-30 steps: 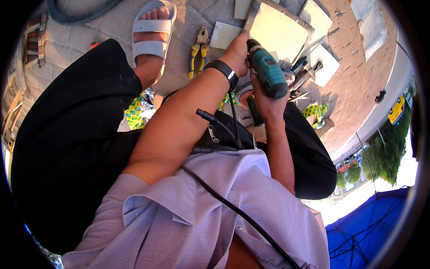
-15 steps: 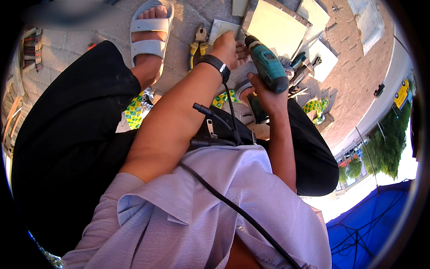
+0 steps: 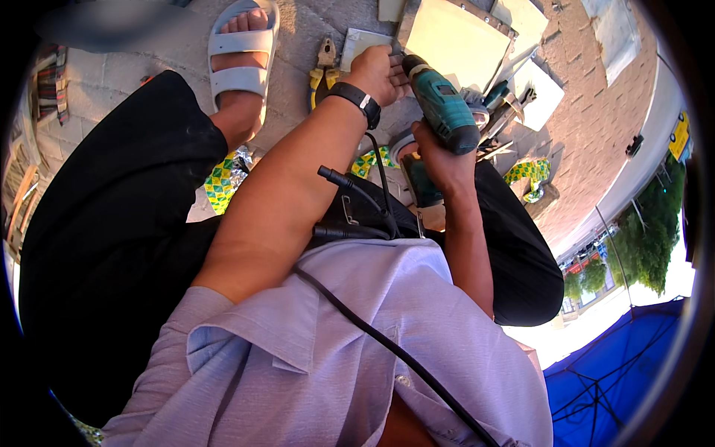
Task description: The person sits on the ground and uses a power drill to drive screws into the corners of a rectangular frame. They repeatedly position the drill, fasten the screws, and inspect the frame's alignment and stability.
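My right hand (image 3: 449, 160) is wrapped round the grip of a teal and black cordless drill (image 3: 444, 108). The drill's chuck end points up and left, toward the corner of a cream panel (image 3: 456, 45) with a brown edge. At the drill's tip, my left hand (image 3: 378, 76) is closed, its outer fingers loosely curled beside the chuck. Whatever its thumb and forefinger pinch is hidden. A small pale plate (image 3: 362, 46) lies just beyond this hand. Pliers with yellow and black handles (image 3: 322, 73) rest on the paving to its left.
More pale panels (image 3: 538, 95) and several hand tools (image 3: 506, 112) lie right of the drill. My sandalled foot (image 3: 242, 71) stands at the left. Yellow-green patterned wrapping (image 3: 527, 176) lies beside my knee. Black cables (image 3: 357, 195) hang at my waist. A blue canopy (image 3: 618, 372) shows at lower right.
My left hand has shifted slightly up and left, its fingers more curled beside the chuck. The drill has moved a little left with my right hand still round its grip.
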Demonstrator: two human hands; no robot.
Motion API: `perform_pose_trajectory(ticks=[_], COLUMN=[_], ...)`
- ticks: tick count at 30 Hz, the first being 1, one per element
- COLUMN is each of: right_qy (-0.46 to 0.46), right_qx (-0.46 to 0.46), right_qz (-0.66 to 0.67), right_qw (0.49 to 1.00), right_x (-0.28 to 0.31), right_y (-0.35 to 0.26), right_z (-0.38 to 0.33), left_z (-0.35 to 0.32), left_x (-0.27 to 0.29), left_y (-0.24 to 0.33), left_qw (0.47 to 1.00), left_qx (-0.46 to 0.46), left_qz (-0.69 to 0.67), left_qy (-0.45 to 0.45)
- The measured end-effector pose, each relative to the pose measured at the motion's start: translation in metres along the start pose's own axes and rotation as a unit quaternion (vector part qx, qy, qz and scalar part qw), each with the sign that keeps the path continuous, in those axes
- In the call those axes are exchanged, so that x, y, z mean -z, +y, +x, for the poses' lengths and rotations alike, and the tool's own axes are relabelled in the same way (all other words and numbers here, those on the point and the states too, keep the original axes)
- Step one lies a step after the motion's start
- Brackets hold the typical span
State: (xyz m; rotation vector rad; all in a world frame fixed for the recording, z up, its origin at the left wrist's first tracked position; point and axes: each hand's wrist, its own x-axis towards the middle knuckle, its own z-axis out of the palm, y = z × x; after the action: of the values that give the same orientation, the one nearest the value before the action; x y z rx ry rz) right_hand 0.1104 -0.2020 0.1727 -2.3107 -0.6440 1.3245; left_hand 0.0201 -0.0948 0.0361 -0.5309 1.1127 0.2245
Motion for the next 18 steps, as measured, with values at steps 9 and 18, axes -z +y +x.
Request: perform_pose_trajectory(ticks=[9,18], right_qy=[0.025,0.021], right_qx=[0.038,0.021], right_qz=[-0.059,-0.07], right_qw=[0.997,0.997], right_x=[0.0,0.003], right_y=[0.005,0.008], right_z=[-0.003,-0.007], left_z=[0.035,0.025], left_x=[0.008,-0.006], left_y=[-0.006,-0.007], left_qw=[0.999,0.998], left_qx=[-0.017,-0.014], left_qz=[-0.016,-0.047], left_qy=[-0.039,-0.034])
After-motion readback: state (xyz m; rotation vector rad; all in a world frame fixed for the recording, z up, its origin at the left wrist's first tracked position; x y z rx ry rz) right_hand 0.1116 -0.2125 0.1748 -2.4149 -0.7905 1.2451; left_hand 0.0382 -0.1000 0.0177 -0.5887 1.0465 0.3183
